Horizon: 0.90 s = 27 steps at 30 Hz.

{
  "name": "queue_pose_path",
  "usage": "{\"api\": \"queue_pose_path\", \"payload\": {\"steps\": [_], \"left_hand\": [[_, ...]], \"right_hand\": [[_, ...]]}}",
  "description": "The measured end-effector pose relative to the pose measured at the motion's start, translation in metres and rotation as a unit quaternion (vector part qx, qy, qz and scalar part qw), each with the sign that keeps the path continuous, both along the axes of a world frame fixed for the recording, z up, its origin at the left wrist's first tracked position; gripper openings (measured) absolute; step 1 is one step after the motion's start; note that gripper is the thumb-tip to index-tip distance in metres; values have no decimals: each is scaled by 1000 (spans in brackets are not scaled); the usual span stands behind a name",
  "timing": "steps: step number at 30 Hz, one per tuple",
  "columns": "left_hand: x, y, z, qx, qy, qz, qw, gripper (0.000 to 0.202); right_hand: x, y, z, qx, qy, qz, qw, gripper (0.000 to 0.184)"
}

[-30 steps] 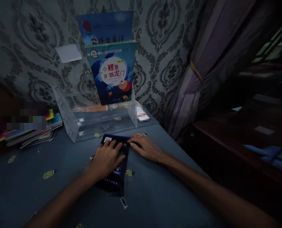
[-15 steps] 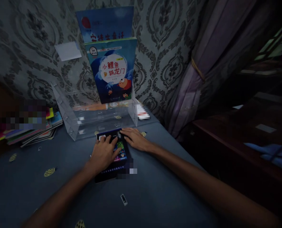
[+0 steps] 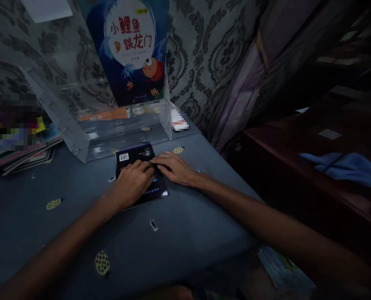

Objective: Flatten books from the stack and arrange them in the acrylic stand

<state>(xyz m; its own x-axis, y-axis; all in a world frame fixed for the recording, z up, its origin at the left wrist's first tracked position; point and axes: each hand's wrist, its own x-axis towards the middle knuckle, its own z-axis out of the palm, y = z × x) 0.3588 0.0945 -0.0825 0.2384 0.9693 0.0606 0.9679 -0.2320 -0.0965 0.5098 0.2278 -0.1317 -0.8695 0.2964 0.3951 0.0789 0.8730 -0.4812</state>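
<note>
A dark book [image 3: 157,192] with a barcode in its upper left corner lies closed on the blue cloth, in front of the clear stand. Across its middle rests my left hand [image 3: 135,180], fingers laid on the cover and slightly bent, thumb toward the right. My right hand [image 3: 174,168] reaches in from the right over the book's right edge. Its fingers are stretched out, and their tips meet the left fingertips above the cover. Neither hand is wrapped round anything. The hands hide the middle of the cover.
Behind the book a clear acrylic stand [image 3: 79,139] holds an upright blue fish-picture book [image 3: 135,62]. A pile of books [image 3: 32,152] lies at the left. To the right, past the table edge, are a dark red surface [image 3: 266,154] with a blue cloth [image 3: 338,166] and a curtain [image 3: 238,100].
The view has tipped down and come closer. My left fingers, spread over the cover before, have drawn together, and the fingertips of both hands now meet over the book.
</note>
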Motion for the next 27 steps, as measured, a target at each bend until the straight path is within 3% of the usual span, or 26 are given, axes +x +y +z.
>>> {"api": "queue_pose_path", "payload": {"steps": [5,12,21,27], "left_hand": [[18,-20,17,-73,-18,-46,996,29],[24,-23,16,-82,20,-48,995,23],[25,-23,14,-82,5,-54,995,32],[24,-23,18,-94,5,-60,994,26]], "right_hand": [[21,-18,9,-93,29,-6,995,35],[41,-35,15,-237,27,1,971,34],[42,-34,14,-240,23,-8,971,33],[42,-35,15,-254,35,1,967,33]]}}
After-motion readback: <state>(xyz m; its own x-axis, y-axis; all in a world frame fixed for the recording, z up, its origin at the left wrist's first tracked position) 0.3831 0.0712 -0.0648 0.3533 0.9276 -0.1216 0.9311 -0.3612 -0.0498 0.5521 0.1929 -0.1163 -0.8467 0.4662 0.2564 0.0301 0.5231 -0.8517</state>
